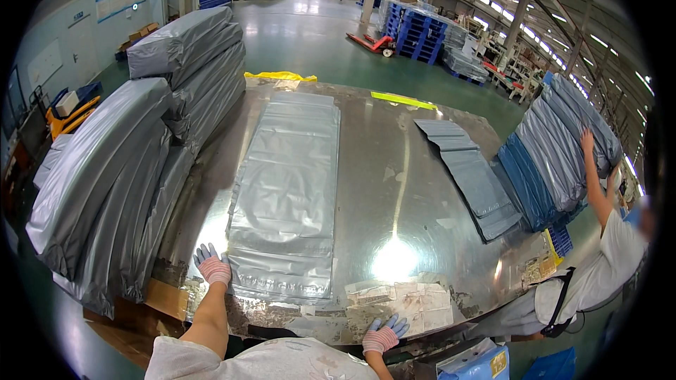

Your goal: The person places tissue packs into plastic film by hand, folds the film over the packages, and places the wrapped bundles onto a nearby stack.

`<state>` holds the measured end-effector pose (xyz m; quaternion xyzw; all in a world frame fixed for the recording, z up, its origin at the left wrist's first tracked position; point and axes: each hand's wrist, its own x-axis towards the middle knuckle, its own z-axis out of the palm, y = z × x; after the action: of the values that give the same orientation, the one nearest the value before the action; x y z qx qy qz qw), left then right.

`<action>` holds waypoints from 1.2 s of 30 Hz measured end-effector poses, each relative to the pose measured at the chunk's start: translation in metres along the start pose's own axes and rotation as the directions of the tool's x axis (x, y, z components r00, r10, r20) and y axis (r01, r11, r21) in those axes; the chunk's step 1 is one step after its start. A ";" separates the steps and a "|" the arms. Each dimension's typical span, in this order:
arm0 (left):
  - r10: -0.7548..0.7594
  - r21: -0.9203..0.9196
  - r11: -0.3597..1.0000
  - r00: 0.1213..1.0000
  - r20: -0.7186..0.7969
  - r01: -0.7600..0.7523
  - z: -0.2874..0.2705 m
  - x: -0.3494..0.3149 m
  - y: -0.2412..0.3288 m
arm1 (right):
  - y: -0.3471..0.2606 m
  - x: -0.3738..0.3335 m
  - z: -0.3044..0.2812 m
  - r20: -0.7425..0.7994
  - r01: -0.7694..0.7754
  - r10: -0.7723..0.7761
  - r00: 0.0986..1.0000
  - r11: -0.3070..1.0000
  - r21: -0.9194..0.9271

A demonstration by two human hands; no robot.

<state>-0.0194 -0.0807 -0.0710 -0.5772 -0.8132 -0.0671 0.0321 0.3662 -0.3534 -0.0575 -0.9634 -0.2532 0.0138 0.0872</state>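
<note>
A flat stack of grey plastic bags (285, 190) lies lengthwise on the metal table (370, 169) in front of me. My left hand (212, 265), in a striped glove with grey fingertips, rests with fingers spread at the stack's near left corner. My right hand (384, 334), gloved the same way, lies on the table's near edge with fingers apart, beside a patch of worn tape (405, 304). Neither hand holds anything. Further right, a smaller, slightly fanned stack of grey bags (468, 176) lies on the table.
Tall piles of grey bundles (105, 183) stand along the left side. At right, a co-worker (591, 260) reaches toward another bundle pile (563, 148). Yellow-green tape (403, 100) and a yellow strip (280, 77) mark the far edge. A blue package (475, 362) sits near my right hand.
</note>
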 end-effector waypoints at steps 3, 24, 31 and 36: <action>0.007 0.011 1.000 0.999 -0.034 -0.006 0.009 0.002 -0.006 | -0.001 0.000 0.001 -0.003 0.011 -0.011 1.000 1.000 0.002; -0.018 0.001 1.000 1.000 0.010 0.018 0.011 0.003 -0.007 | -0.003 -0.001 -0.001 -0.002 0.001 -0.001 1.000 1.000 0.008; -0.015 -0.030 0.999 0.999 0.048 0.017 -0.006 0.000 0.002 | -0.002 0.000 -0.004 0.001 -0.006 0.006 1.000 1.000 0.018; -0.010 -0.045 0.999 0.999 0.043 0.012 -0.010 0.000 0.001 | -0.002 0.000 -0.005 0.004 -0.006 0.006 1.000 1.000 0.018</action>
<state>-0.0183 -0.0817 -0.0615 -0.5746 -0.8151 -0.0731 0.0013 0.3655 -0.3525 -0.0527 -0.9633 -0.2502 0.0183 0.0953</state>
